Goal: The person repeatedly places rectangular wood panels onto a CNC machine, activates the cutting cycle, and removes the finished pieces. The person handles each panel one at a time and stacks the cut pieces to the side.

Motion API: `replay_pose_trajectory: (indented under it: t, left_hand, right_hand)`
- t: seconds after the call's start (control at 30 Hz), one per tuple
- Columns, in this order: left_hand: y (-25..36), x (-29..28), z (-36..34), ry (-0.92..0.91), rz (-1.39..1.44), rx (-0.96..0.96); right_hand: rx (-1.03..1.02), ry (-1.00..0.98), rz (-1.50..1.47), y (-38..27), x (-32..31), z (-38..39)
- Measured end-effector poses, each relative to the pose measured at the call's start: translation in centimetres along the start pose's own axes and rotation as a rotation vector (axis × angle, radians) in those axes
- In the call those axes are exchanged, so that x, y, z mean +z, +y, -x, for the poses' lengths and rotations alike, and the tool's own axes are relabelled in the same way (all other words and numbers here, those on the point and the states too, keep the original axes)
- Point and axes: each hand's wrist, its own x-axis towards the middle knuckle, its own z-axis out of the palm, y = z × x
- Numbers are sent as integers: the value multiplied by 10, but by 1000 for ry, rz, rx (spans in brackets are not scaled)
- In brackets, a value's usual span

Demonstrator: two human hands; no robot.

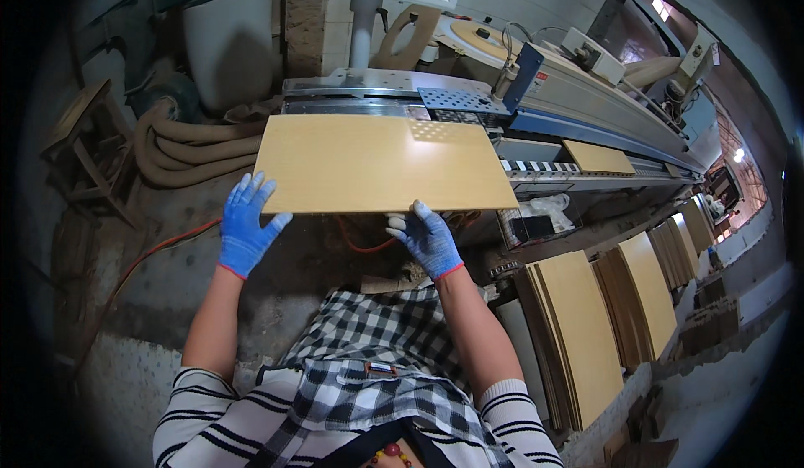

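Observation:
A pale yellow flat board (377, 166) lies level on the machine's front bed, its near long edge overhanging toward me. My left hand (245, 225), in a blue knitted glove with pale fingertips, is at the board's near left corner. Its fingers are stretched along the left end and the thumb points out by the corner. On the near long edge, right of the middle, my gloved right hand (430, 240) grips the board, with fingertips at the rim and part of the fingers hidden by it.
The machine's blue perforated plate (461, 99) stands behind the board. Another board (599, 157) sits farther along the conveyor track (536, 169). Stacked boards (578, 325) stand at my right. Thick hoses (167, 145) and an orange cable (159, 244) are at left.

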Motion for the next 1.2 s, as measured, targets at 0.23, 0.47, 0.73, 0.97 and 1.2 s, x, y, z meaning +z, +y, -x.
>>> replay_pose_trajectory:
  t: [0.23, 0.47, 0.73, 0.97, 1.2]
  left_hand:
    - [-23, 27, -40, -39, -52, -148]
    - [-19, 35, -53, -83, -88, -223]
    - [-12, 34, -52, -49, -148, -276]
    - [-38, 29, -40, -44, 105, -291]
    - [-43, 28, -37, 9, 115, -225]
  right_hand:
    - [-58, 79, 123, -10, -14, 47]
    - [-316, 465, 1363, 22, -83, 160]
    - [-495, 277, 1882, 54, -78, 180]
    - [-499, 270, 1905, 53, -80, 181]
    - [-527, 269, 1903, 55, -81, 183]
